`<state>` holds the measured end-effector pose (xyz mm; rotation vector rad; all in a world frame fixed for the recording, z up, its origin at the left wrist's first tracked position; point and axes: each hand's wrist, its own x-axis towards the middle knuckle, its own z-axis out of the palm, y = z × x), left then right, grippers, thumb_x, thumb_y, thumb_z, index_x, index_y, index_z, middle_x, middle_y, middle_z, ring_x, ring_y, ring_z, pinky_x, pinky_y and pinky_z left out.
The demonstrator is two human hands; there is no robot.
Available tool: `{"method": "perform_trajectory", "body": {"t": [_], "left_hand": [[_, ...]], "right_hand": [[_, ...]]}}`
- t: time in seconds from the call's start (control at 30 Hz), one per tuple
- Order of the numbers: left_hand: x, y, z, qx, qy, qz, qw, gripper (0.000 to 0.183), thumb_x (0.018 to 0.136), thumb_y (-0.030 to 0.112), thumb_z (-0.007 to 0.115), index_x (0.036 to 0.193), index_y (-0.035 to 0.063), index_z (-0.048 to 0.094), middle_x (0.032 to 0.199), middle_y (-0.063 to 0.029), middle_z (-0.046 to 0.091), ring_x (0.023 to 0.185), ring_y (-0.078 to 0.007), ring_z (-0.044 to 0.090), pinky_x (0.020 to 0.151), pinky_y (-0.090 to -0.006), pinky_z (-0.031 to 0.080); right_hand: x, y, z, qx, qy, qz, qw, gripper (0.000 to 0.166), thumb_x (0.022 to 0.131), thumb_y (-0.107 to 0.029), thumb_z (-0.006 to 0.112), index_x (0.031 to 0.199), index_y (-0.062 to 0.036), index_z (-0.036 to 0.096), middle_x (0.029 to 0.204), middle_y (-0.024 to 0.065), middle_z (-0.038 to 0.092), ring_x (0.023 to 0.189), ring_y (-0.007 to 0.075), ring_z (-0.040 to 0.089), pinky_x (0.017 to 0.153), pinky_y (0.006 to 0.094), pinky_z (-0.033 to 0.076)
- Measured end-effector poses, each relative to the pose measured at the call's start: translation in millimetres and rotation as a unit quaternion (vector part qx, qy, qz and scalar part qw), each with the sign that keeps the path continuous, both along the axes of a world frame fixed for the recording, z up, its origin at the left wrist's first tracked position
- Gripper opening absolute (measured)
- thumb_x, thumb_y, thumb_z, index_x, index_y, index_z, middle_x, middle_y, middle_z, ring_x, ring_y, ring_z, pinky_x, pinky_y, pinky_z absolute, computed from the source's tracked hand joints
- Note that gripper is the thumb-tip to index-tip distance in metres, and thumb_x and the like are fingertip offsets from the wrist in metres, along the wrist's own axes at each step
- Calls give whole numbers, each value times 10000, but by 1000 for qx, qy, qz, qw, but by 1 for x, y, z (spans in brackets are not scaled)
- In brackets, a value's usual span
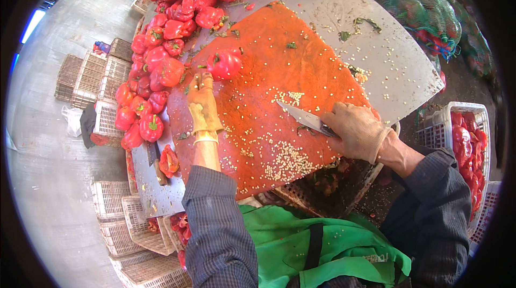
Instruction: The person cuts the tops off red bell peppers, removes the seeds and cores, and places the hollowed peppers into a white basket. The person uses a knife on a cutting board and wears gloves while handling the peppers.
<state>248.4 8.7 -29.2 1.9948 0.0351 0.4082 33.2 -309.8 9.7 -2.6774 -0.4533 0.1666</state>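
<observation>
My left hand (203, 104), in a stained yellow glove, has its fingers closed at the near left side of a red bell pepper (225, 64). The pepper's green stem points left, just above my fingertips. Across the board, my right hand (356, 128), in a pale glove, grips a knife (302, 116) by its dark handle. Its blade points up and left over an orange-red cutting board (266, 126), apart from the pepper. Pale seeds are scattered over the board, thickest near its front edge.
Whole red bell peppers (161, 66) are heaped along the left of the metal table (387, 82). A second knife (160, 173) lies by a cut pepper piece (168, 161). A dark crate (342, 191) sits below the board. Filled net sacks (423, 9) and a pepper-filled crate (469, 106) stand right.
</observation>
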Motion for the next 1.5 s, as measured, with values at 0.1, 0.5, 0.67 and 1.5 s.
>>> {"method": "perform_trajectory", "body": {"t": [0.1,0.5,0.67,1.5], "left_hand": [[18,-2,2,42,-47,3,998,409,967,340,600,1105,-38,675,916,-63,680,815,-169,621,717,-315,483],[38,-22,4,200,-96,-52,974,312,973,240,535,1013,-29,687,995,-179,695,900,-276,646,801,-383,492],[17,-25,-2,130,-121,-17,984,238,986,152,529,990,-25,687,921,-102,690,842,-222,645,766,-342,504],[-184,-33,34,-77,79,-106,988,273,1028,138,513,1199,-29,645,1046,-81,682,899,-113,629,801,-263,520]], "right_hand": [[0,0,-5,4,-11,0,1000,254,756,-184,665,948,-22,630,875,200,620,802,390,668,654,473,553],[-1,1,-2,-14,8,-6,1000,225,775,-177,662,945,-32,636,879,194,612,819,371,669,677,475,554],[0,0,-7,-5,6,5,1000,210,777,-177,658,933,-39,633,864,189,614,815,373,663,663,476,550],[-1,39,24,354,137,-67,923,122,788,-52,656,898,-1,677,715,112,669,701,181,672,651,333,533]]}}
